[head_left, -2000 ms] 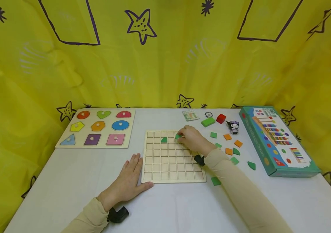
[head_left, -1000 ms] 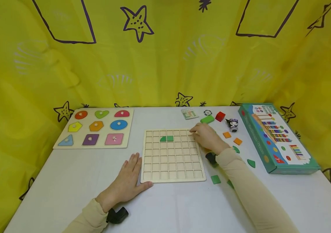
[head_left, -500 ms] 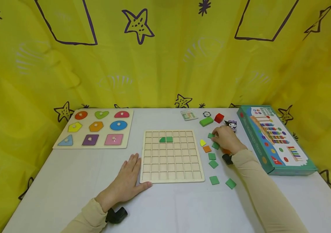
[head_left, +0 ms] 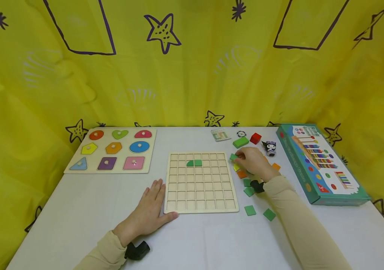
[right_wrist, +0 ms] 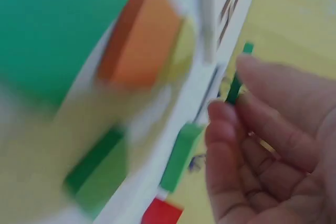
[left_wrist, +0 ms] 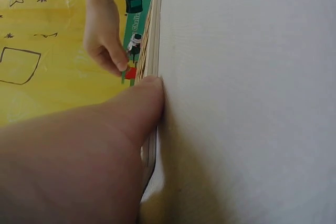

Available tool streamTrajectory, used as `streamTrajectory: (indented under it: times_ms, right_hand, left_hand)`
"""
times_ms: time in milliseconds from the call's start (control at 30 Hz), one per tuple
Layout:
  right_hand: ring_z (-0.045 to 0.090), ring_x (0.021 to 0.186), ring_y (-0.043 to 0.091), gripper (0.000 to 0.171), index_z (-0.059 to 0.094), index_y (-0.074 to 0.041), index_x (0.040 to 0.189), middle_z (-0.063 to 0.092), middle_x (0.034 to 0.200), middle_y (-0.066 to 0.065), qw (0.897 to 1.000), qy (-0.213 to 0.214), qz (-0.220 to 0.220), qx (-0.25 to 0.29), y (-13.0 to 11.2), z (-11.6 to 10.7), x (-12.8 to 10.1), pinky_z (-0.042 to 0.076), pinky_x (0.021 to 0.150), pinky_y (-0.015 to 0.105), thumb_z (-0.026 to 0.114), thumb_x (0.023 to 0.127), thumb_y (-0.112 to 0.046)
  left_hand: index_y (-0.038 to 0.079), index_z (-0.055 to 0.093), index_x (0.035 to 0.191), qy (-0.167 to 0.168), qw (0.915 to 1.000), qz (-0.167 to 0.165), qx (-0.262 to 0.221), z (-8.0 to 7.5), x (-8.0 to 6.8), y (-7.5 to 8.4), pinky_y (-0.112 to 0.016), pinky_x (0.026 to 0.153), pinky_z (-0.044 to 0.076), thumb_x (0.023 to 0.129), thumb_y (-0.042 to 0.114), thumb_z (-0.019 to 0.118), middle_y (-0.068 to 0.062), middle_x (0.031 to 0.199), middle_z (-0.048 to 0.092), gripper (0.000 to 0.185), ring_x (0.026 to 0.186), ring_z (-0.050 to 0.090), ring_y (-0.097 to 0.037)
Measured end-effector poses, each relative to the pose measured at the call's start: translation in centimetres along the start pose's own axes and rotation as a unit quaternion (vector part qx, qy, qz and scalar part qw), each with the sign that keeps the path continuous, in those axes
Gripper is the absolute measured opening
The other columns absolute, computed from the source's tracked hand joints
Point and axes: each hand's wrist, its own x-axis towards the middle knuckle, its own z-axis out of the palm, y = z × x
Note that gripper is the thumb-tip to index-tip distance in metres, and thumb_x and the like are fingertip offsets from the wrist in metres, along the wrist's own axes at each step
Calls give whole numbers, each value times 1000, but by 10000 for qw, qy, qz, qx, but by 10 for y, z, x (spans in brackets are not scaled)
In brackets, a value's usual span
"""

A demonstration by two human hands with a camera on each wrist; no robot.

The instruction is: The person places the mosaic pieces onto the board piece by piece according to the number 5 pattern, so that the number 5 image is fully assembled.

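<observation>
1. Right hand (head_left: 253, 162): fingertips pinch a small green tile (head_left: 234, 156) by its edges. The tile is lifted clear of the surface (head_left: 77, 210), just off the right edge of the grid board (head_left: 200, 182), level with the board's upper rows.
2. Tile attitude: in the right wrist view the green tile (right_wrist: 234, 85) stands edge-on between thumb and forefinger. It looks roughly square, so no long axis can be told.
3. Key relation: the open cells of the grid board lie to the left of the right hand. Two green pieces (head_left: 194, 162) already sit side by side in the second row, left of the held tile. The right hand is the nearer hand to them.
4. Left hand (head_left: 149, 212): flat on the surface, fingers straight and holding nothing, thumb (left_wrist: 149, 100) pressed against the near left corner of the board.
5. Loose stock: orange and green tiles (head_left: 250, 210) lie on the surface below and beside the right hand.
</observation>
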Motion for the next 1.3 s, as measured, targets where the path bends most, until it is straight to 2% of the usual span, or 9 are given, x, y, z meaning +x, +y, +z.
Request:
streamTrajectory:
  times_ms: [167, 267, 400, 500, 667, 867, 1067, 1200, 1300]
  right_hand:
    - [55, 81, 21, 30, 68, 6, 114, 65, 92, 8, 9987, -184, -457, 143, -27, 13, 8, 48, 73, 36, 70, 91, -13]
    - [57, 85, 21, 27, 70, 4, 111, 65, 95, 8, 9964, -392, -755, 38, -40, 23, 16, 48, 77, 37, 70, 91, -14]
    - [59, 94, 24, 26, 71, 3, 111, 65, 100, 9, 9940, -609, -906, -99, -54, 32, 25, 48, 86, 40, 69, 92, -14]
    - [60, 95, 25, 28, 69, 4, 114, 65, 102, 11, 9932, -663, -930, -243, -59, 35, 29, 48, 87, 40, 70, 92, -13]
    - [60, 94, 25, 19, 71, 2, 106, 67, 98, 9, 9918, -662, -1024, -384, -60, 39, 33, 48, 88, 41, 71, 91, -9]
    - [59, 92, 24, 6, 74, -4, 93, 66, 90, 3, 9858, -584, -1460, -595, -61, 43, 36, 47, 88, 40, 71, 90, -8]
    - [61, 98, 25, 11, 76, -4, 99, 69, 100, 6, 9778, -608, -1875, -709, -64, 45, 35, 47, 91, 40, 68, 93, -8]
    - [60, 108, 29, 18, 74, -2, 110, 69, 112, 10, 9819, -636, -1742, -397, -56, 37, 25, 44, 97, 44, 65, 94, -7]
    - [59, 110, 31, 21, 72, -1, 113, 68, 113, 11, 9895, -485, -1357, -138, -42, 25, 14, 44, 97, 47, 65, 94, -5]
  left_hand:
    - [-13, 22, 149, -7, 10000, -24, 36, 1, 0, 1, -56, 113, 10, 92, 62, 53, -27, 157, 12, 99, 145, 6, -39]
    - [-12, 22, 149, -16, 10000, -55, 42, 1, 1, 1, -55, 113, 9, 92, 63, 53, -26, 158, 12, 100, 145, 5, -38]
    - [-13, 22, 149, 36, 10000, -16, 22, 2, 3, 2, -56, 113, 10, 92, 62, 54, -27, 157, 13, 99, 145, 6, -39]
    - [-14, 23, 148, 94, 9999, 65, 1, 2, 4, 2, -57, 113, 11, 92, 61, 55, -28, 156, 14, 98, 145, 7, -40]
    - [-13, 22, 148, 35, 10000, 39, 21, 3, 4, 2, -56, 113, 10, 92, 62, 53, -28, 157, 13, 99, 145, 6, -40]
    - [-14, 23, 148, 53, 10000, -7, 35, 1, 0, 0, -57, 113, 10, 92, 62, 54, -28, 157, 13, 99, 145, 7, -40]
    - [-14, 24, 147, 159, 9999, 32, 48, 1, -2, -2, -57, 112, 12, 92, 61, 55, -28, 156, 15, 98, 145, 9, -41]
    - [-14, 24, 147, 121, 9999, 62, 69, 2, -1, -2, -58, 112, 12, 92, 61, 54, -29, 156, 15, 98, 144, 8, -41]
    - [-14, 23, 148, 45, 9999, 67, 112, 2, 0, -2, -58, 112, 12, 92, 63, 51, -29, 156, 14, 99, 145, 7, -41]
